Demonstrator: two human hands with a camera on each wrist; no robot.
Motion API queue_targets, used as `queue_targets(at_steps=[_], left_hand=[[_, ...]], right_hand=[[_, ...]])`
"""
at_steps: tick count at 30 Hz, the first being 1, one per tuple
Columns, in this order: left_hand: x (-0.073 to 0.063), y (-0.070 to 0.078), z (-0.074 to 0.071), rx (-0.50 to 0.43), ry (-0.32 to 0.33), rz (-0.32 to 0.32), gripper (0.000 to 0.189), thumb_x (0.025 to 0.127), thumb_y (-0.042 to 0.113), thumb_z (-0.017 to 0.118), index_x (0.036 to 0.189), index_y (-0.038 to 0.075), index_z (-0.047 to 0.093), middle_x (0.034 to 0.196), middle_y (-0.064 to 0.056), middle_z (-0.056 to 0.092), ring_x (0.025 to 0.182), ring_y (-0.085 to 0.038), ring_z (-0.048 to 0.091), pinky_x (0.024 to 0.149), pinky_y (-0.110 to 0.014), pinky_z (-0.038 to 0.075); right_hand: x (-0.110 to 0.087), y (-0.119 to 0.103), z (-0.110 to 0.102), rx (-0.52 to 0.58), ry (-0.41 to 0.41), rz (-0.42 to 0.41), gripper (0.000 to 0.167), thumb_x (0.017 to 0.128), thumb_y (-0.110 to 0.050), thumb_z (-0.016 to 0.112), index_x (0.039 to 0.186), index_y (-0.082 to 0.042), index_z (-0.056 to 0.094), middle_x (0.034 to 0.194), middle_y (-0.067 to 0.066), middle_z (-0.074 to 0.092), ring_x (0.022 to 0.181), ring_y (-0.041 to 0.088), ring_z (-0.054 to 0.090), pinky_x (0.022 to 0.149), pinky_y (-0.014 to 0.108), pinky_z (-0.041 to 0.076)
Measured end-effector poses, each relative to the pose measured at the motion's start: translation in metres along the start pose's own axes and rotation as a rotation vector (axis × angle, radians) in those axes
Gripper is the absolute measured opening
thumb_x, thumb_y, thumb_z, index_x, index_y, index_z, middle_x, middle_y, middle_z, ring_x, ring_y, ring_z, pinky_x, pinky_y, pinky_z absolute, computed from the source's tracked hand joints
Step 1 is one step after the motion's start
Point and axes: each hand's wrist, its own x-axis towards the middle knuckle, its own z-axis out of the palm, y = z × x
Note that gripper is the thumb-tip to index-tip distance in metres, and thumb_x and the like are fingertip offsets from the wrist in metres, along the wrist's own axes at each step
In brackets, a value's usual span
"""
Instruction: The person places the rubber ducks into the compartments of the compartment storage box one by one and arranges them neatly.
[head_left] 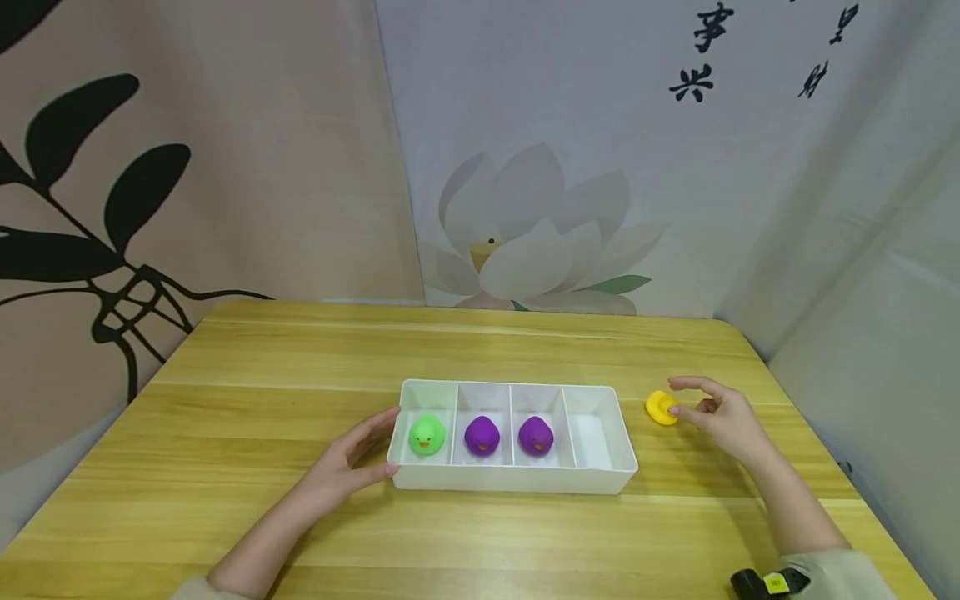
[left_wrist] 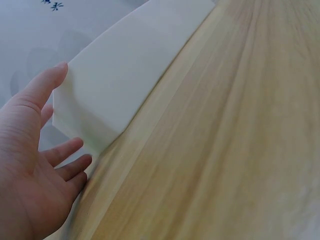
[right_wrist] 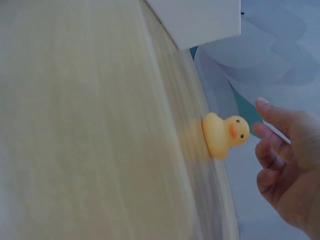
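Note:
A white four-compartment tray stands on the table. In its leftmost compartment sits a green toy duck; two purple toy ducks occupy the two middle ones, one each. My left hand is at the tray's left end, thumb at the front corner and fingers along the end wall, loosely spread. To the right of the tray, a yellow rubber duck with an orange beak rests on the table. Beside it, my right hand has its thumb and index finger apart, with a gap to the duck in the right wrist view.
The wooden table reaches back to a pale curtain printed with leaves, a lotus and characters. The tray's rightmost compartment shows its bare white floor. A black device with a yellow label is on the right sleeve.

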Motion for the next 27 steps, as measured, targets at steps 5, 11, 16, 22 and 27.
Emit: queue_targets(at_steps=[5, 11, 16, 22, 27], left_hand=[[0.0, 0.0, 0.0, 0.007, 0.004, 0.005, 0.069, 0.086, 0.013, 0.071, 0.147, 0.011, 0.037, 0.142, -0.018, 0.044, 0.131, -0.038, 0.037, 0.107, -0.058, 0.024], [0.0, 0.0, 0.0, -0.013, 0.005, -0.021, 0.071, 0.085, 0.015, 0.073, 0.147, 0.013, 0.038, 0.143, -0.015, 0.044, 0.132, -0.035, 0.037, 0.107, -0.054, 0.025], [0.0, -0.001, 0.001, -0.016, 0.003, -0.021, 0.071, 0.085, 0.016, 0.073, 0.147, 0.014, 0.038, 0.143, -0.014, 0.044, 0.133, -0.034, 0.036, 0.108, -0.054, 0.024], [0.0, -0.001, 0.0, -0.015, 0.003, -0.027, 0.071, 0.085, 0.016, 0.073, 0.147, 0.015, 0.038, 0.144, -0.013, 0.044, 0.133, -0.033, 0.036, 0.108, -0.053, 0.024], [0.0, 0.001, 0.0, -0.007, 0.003, -0.013, 0.069, 0.087, 0.014, 0.071, 0.147, 0.011, 0.037, 0.144, -0.017, 0.043, 0.133, -0.036, 0.035, 0.108, -0.054, 0.023]], right_hand=[[0.005, 0.007, -0.001, -0.042, -0.049, 0.004, 0.044, 0.087, -0.019, 0.072, 0.125, -0.001, 0.059, 0.116, 0.02, 0.061, 0.051, 0.009, 0.033, 0.042, 0.023, 0.032], [0.01, 0.011, -0.002, -0.05, -0.108, 0.049, 0.041, 0.088, -0.016, 0.071, 0.125, -0.002, 0.059, 0.117, 0.019, 0.059, 0.054, 0.011, 0.034, 0.046, 0.024, 0.034], [0.013, 0.014, -0.002, -0.042, -0.143, 0.054, 0.04, 0.09, -0.015, 0.069, 0.125, -0.001, 0.059, 0.121, 0.021, 0.057, 0.055, 0.011, 0.034, 0.047, 0.024, 0.034], [0.014, 0.015, -0.001, -0.031, -0.157, 0.073, 0.039, 0.09, -0.014, 0.068, 0.126, -0.001, 0.059, 0.11, 0.018, 0.056, 0.054, 0.012, 0.035, 0.046, 0.022, 0.033], [0.013, 0.015, 0.0, -0.045, -0.154, 0.096, 0.038, 0.09, -0.012, 0.067, 0.125, -0.003, 0.059, 0.098, 0.013, 0.056, 0.055, 0.013, 0.036, 0.046, 0.022, 0.033]])
